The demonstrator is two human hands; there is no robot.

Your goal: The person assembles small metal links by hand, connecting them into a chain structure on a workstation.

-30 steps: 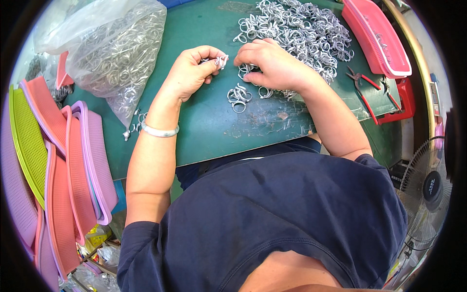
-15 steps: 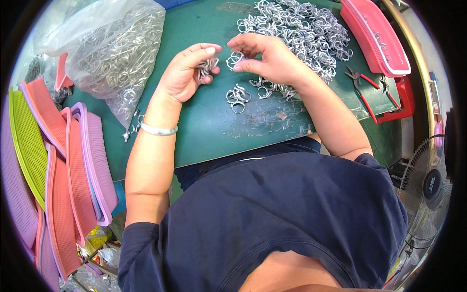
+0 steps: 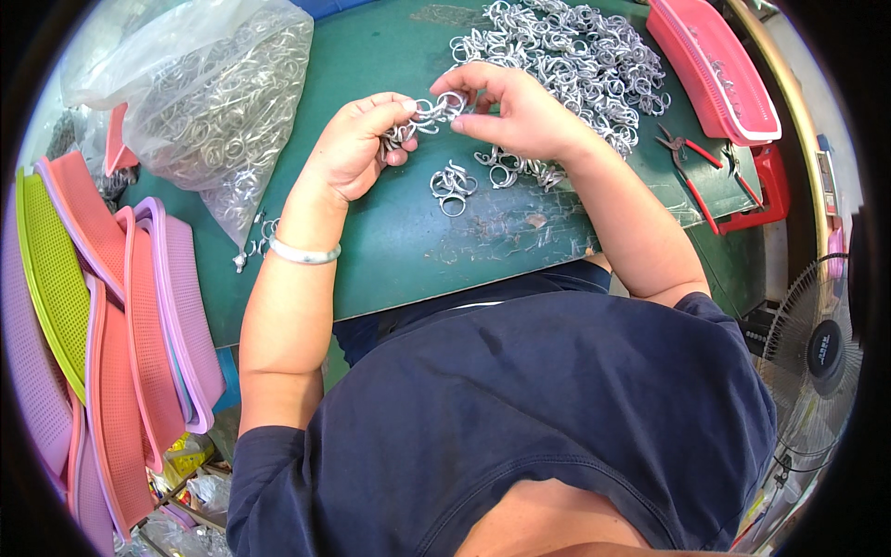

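My left hand (image 3: 357, 148) grips a small bunch of silver metal rings (image 3: 408, 130) above the green table (image 3: 390, 241). My right hand (image 3: 515, 111) pinches one ring (image 3: 450, 100) at the end of that bunch, so both hands meet over it. A little cluster of joined rings (image 3: 453, 181) lies on the table just below the hands. A big heap of loose silver rings (image 3: 566, 56) spreads behind my right hand. A silver bangle (image 3: 304, 252) sits on my left wrist.
A clear plastic bag of rings (image 3: 218, 93) lies at the far left. Stacked pink, purple and green mesh trays (image 3: 102, 306) lean at the left. A pink basket (image 3: 715, 65), red-handled pliers (image 3: 691, 167) and a red box (image 3: 766, 190) are at the right; a fan (image 3: 812, 348) stands lower right.
My hands parted, the right lifting a ring away from the left's bunch, then came together again over the bunch, slightly higher above the table.
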